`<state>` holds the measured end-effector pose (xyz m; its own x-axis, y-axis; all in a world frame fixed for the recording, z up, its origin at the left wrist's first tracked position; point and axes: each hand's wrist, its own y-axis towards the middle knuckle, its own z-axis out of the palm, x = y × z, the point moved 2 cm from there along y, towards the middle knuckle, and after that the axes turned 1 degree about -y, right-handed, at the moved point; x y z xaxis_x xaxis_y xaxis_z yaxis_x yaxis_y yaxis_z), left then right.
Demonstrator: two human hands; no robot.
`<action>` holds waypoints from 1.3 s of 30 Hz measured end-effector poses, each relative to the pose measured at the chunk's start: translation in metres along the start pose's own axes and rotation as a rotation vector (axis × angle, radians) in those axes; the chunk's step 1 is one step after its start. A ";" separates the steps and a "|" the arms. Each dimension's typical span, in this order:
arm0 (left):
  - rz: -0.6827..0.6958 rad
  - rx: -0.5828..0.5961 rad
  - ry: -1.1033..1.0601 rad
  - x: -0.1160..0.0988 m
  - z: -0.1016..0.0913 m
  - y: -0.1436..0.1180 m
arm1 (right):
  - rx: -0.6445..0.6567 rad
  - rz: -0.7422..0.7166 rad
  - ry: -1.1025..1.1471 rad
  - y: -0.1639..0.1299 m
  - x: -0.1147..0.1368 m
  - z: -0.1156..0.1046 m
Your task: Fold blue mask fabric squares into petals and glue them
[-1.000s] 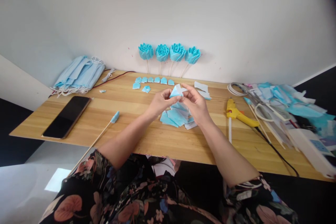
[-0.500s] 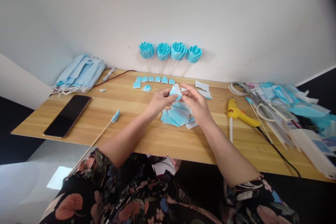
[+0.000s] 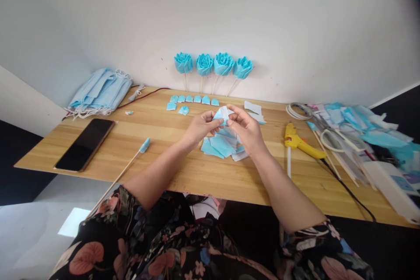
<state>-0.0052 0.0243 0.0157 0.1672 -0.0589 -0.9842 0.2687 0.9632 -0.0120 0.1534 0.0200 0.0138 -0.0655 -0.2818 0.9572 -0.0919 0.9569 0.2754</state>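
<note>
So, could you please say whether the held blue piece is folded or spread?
Partly folded: the blue piece shows a white flap lying across its blue side.

held piece [image 3: 219, 114]: matt cloth | tabletop [image 3: 154, 124]: wood (grain showing) | phone [image 3: 84, 145]: glossy

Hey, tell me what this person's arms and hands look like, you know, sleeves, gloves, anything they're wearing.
The left hand and right hand are bare, with no glove, watch or bracelet showing. The left sleeve and right sleeve are loose and black, printed with pinkish-orange flowers and leaves plus touches of blue, and leave the forearms uncovered.
</note>
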 end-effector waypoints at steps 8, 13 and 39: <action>-0.058 0.055 0.080 0.000 0.003 -0.002 | -0.044 0.028 0.076 0.003 0.002 -0.008; -0.073 0.080 0.138 -0.002 0.007 -0.006 | -0.074 0.014 -0.024 0.003 0.003 -0.008; -0.088 0.054 0.188 -0.003 0.007 -0.006 | -0.074 -0.052 -0.158 0.003 0.003 -0.010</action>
<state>-0.0011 0.0165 0.0195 -0.0375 -0.0878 -0.9954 0.3256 0.9407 -0.0952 0.1624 0.0225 0.0187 -0.2184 -0.3326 0.9174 -0.0261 0.9418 0.3352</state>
